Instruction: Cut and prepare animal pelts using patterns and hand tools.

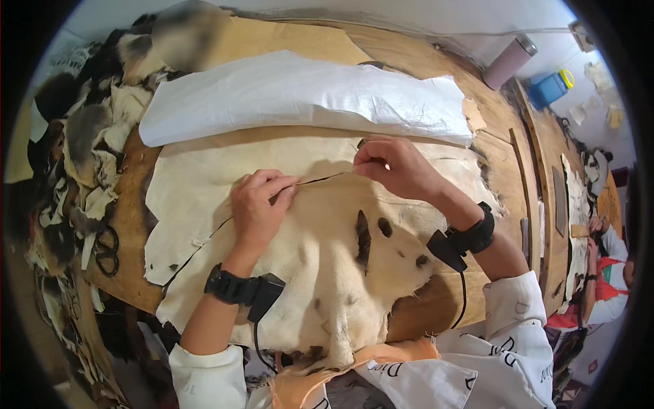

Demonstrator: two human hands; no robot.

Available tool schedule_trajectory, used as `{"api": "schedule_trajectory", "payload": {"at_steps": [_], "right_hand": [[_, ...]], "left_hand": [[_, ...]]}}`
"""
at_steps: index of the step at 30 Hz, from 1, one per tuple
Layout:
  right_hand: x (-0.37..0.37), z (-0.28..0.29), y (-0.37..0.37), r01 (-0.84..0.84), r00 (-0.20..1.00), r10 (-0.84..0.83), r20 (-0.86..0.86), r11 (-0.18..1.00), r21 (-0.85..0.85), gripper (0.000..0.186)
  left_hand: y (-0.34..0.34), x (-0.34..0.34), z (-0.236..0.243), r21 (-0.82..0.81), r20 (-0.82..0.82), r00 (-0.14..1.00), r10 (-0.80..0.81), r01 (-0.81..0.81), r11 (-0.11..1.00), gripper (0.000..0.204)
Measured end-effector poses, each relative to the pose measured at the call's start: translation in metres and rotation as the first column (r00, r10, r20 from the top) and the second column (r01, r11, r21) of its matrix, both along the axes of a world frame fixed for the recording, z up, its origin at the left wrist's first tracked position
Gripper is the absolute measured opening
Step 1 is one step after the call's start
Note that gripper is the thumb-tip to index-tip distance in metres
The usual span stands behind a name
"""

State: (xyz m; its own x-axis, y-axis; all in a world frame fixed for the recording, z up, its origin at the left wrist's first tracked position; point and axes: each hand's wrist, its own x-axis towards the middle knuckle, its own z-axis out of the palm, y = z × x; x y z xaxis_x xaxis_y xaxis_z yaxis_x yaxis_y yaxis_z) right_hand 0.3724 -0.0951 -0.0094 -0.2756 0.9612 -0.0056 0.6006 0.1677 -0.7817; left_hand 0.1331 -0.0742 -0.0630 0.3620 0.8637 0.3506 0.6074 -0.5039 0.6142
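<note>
Table (436,75) of bare wood, curving away under the lens. Across its far half, white woven sack (300,95), lying flat and crumpled. Nearer, filling the middle, pale hide (204,177) spread skin side up, overlapped by second hide (327,238) with dark spots, hanging off the near edge. Along the left edge, heap of fur scraps (82,150), brown, black and cream; black scissors (105,249) resting among them. At the far right, pink tumbler (509,61) standing upright, blue container (549,88) just beyond it, another person (603,273) bent over a separate hide.

Left hand (259,208) flat on the overlap, fingers curled, thumb and forefinger pinched on the seam edge. Right hand (392,167) closed too, fingertips pinched on the same edge farther along; needle or thread between them too small to make out. Black wrist straps on both forearms.

Dark seam line (204,242) running from the lower left up to the left hand, looking already joined; stretch between the two hands apparently in work; edge beyond the right hand seemingly still loose.
</note>
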Motion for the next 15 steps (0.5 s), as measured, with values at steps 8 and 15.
{"api": "schedule_trajectory", "payload": {"at_steps": [8, 15], "right_hand": [[-0.008, -0.008, -0.018, -0.030, 0.993, 0.061, -0.104, 0.962, 0.271, 0.008], [-0.017, -0.010, -0.018, -0.017, 0.990, 0.063, -0.124, 0.938, 0.345, 0.006]], "left_hand": [[-0.018, 0.038, 0.044, -0.064, 0.119, 0.976, -0.184, 0.192, 0.979, 0.020], [-0.016, 0.038, 0.023, -0.271, 0.314, 0.942, -0.115, 0.205, 0.941, 0.011]]}}
